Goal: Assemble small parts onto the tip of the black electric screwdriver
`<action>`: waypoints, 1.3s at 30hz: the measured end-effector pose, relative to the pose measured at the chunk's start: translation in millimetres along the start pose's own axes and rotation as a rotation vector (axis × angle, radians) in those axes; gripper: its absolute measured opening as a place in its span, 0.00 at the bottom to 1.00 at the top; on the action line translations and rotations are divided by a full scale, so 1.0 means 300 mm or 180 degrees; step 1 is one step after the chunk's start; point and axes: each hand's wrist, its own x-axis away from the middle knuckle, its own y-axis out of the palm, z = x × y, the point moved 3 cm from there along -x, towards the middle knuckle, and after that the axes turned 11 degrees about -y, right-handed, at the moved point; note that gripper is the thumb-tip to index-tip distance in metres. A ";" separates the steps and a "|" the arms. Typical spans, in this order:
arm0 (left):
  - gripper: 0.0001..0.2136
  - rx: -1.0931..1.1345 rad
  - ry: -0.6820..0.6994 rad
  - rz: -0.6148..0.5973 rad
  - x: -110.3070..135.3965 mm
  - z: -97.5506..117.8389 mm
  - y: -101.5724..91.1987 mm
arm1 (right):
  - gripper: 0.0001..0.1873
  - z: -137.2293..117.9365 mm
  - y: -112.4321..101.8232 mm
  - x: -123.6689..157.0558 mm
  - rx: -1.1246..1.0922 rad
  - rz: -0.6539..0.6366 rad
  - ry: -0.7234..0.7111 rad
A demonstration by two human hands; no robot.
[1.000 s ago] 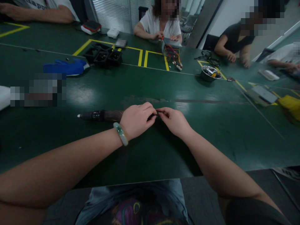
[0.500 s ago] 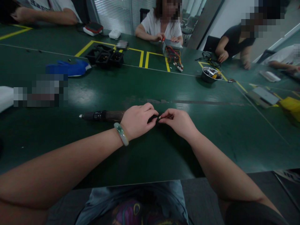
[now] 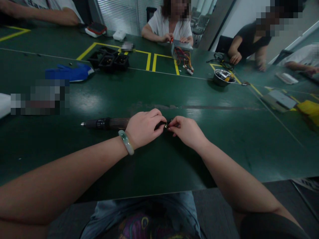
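Note:
An electric screwdriver (image 3: 116,123) with a black front end and a brownish body lies on the green table, its metal tip pointing left. Over its rear end curls my left hand (image 3: 146,126), closed on it, with a green bangle at the wrist. Thumb and fingers of my right hand (image 3: 186,130) are pinched together just beyond the tool's tail. Between the two hands shows a small dark part with a shiny brass-coloured ring (image 3: 166,126). Exactly what the right fingertips grip is too small to make out.
Beyond my hands are a blue glove (image 3: 69,72), black divided bins (image 3: 108,61) and a metal bowl (image 3: 223,78) with small parts. Co-workers sit across the table, one at a metal box (image 3: 181,49) with coloured wires. A yellow item (image 3: 309,111) lies far right.
The view has shifted slightly, so things sit a little further left. My right fingertips have changed their pinch a little around the small part; the left hand keeps its hold.

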 end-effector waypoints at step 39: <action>0.11 -0.0048 0.0000 -0.0044 -0.004 -0.004 -0.002 | 0.11 -0.021 0.013 0.004 0.0679 0.0479 -0.0474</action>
